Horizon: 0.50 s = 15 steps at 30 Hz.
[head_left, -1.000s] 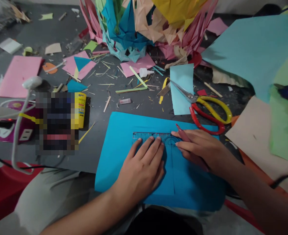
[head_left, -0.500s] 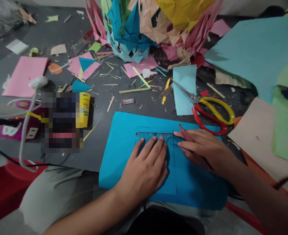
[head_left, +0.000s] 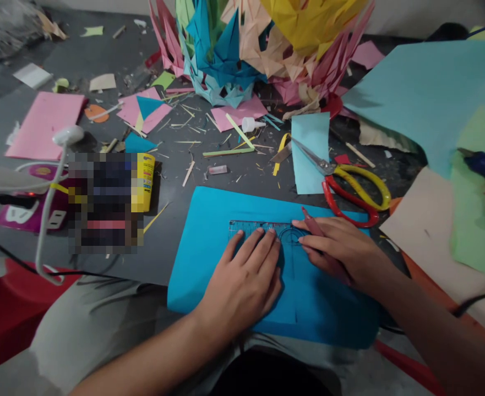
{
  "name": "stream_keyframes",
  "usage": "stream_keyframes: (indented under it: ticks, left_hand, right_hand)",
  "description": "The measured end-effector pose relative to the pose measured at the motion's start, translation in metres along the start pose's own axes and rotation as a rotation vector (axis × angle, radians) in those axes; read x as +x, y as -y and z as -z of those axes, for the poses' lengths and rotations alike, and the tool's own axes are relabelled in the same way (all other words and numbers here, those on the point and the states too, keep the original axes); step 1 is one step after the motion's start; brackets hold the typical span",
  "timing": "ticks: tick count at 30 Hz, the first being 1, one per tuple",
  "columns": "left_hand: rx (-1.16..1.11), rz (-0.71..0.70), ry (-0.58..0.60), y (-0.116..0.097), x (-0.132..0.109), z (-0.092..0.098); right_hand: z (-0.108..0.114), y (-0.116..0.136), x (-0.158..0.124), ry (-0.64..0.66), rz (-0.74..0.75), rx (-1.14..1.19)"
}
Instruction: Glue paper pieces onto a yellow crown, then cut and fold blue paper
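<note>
On the blue sheet (head_left: 199,247) at the table's near edge (head_left: 153,279), we do best pressing the clear ruler (head_left: 287,233) flat with our left hand (head_left: 242,278), fingers slightly spread (gripping nothing), while our right hand (head_left: 343,247), fingers curled around the reddish pen (head_left: 312,223), steadies the ruler's right end.

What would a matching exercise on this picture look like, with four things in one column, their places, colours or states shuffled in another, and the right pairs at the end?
1. ruler
2. pen
3. scissors
4. sheet

A. part red, part yellow
B. see-through, under the left hand
C. blue, beneath the ruler
D. held in the right hand

Pairs: 1-B, 2-D, 3-A, 4-C
</note>
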<state>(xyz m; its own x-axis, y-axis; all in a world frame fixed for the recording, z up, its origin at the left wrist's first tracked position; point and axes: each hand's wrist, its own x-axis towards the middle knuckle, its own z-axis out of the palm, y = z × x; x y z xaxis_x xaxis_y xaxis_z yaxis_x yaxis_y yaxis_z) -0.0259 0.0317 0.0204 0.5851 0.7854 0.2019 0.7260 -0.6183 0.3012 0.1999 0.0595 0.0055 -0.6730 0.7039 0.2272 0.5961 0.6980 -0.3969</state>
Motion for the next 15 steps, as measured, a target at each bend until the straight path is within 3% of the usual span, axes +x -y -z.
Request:
stream_keyframes:
  ticks: [15]
  left_hand:
    - [-0.006,0.004,0.009,-0.0001,0.0001,0.0003]
  right_hand:
    - [-0.0003,0.0005,0.0001,0.009,-0.028,0.017]
